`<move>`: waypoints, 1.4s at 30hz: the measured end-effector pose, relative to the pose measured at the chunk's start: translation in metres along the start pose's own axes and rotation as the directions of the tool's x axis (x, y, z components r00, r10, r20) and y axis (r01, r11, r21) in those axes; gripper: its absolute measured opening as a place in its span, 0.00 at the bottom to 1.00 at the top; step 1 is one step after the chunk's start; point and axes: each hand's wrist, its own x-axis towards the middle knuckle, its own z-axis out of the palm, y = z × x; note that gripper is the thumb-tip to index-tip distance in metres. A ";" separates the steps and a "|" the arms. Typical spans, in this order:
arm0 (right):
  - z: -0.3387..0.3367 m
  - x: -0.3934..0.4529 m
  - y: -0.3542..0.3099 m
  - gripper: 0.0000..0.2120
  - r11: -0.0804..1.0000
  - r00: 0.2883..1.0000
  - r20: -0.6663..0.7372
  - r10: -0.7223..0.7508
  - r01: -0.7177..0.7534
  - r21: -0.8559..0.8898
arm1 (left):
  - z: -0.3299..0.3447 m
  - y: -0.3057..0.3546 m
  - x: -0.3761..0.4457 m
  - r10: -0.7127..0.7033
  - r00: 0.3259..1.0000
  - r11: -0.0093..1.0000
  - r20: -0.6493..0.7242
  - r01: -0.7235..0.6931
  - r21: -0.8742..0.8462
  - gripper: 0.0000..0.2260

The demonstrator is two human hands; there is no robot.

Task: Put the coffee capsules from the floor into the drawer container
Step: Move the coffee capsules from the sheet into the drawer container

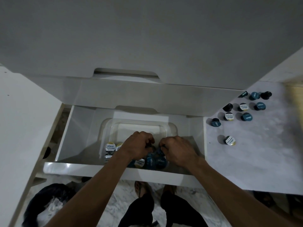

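A clear plastic container (172, 128) sits in the open white drawer (78, 128). Several coffee capsules (110, 146) with white or blue lids lie in its near end. My left hand (137, 145) and my right hand (177, 149) are both over the container's near end, fingers curled around dark capsules; the capsule in each hand is mostly hidden. Several more capsules (246, 116) lie scattered on the pale marble surface (262, 161) to the right of the drawer, one white-lidded capsule (230, 140) nearest me.
A closed white drawer front with a cut-out handle (126, 73) hangs above the open drawer. A white panel (21, 120) stands at the left. A dark bag (49, 203) and my legs (164, 208) are on the floor below.
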 end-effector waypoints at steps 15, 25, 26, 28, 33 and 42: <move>-0.024 -0.026 -0.010 0.13 0.924 0.934 -0.339 0.114 0.025 0.381 | -0.015 0.014 -0.010 0.092 0.948 0.976 -0.305 -0.147 -0.163 0.09; -0.086 -0.098 0.054 0.07 0.833 0.794 -0.566 0.221 0.148 0.533 | 0.000 0.128 -0.014 0.168 0.823 0.918 -0.542 -0.331 -0.218 0.03; -0.091 -0.106 0.070 0.07 0.830 0.789 -0.568 0.236 0.139 0.539 | 0.008 0.143 -0.013 0.178 0.817 0.912 -0.549 -0.347 -0.220 0.03; -0.099 -0.121 0.103 0.06 0.820 0.779 -0.562 0.279 0.111 0.561 | 0.025 0.174 -0.009 0.185 0.815 0.896 -0.549 -0.369 -0.246 0.02; -0.103 -0.132 0.185 0.06 0.823 0.769 -0.531 0.355 0.012 0.568 | 0.077 0.232 0.023 0.151 0.851 0.900 -0.503 -0.329 -0.287 0.02; -0.052 -0.096 0.248 0.22 0.901 0.898 -0.369 0.241 -0.065 0.430 | 0.146 0.229 0.118 -0.203 0.829 0.945 -0.521 0.026 -0.327 0.16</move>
